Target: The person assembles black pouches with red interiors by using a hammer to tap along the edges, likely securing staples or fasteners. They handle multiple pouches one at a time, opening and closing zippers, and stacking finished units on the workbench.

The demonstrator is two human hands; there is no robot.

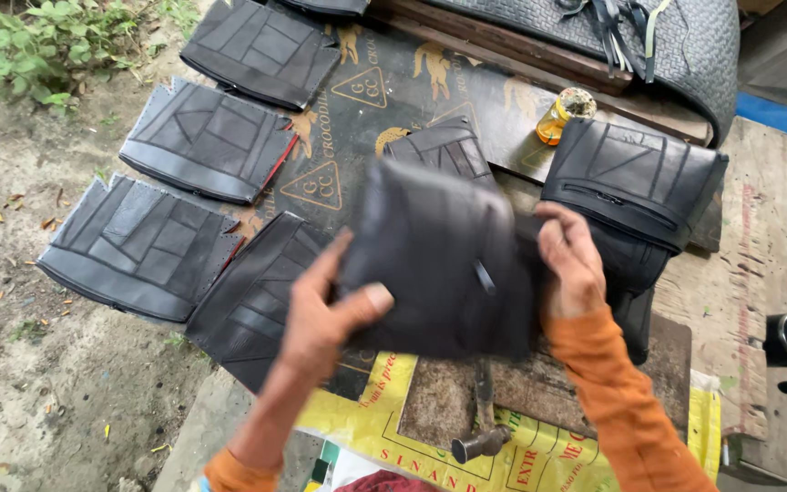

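both hands (321, 319) (571, 260) hold a black leather panel (444, 264).

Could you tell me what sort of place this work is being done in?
Probably an outdoor leather workshop. Stitched black panels lie spread over a rough wooden bench beside bare earth and weeds. A hammer rests on the bench, and both hands, left hand and right hand, hold a black bag piece.

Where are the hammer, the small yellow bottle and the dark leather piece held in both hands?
hammer (482, 435), head view, on its metal head.
small yellow bottle (554, 122), head view, on its body.
dark leather piece (439, 264), head view, on its middle.
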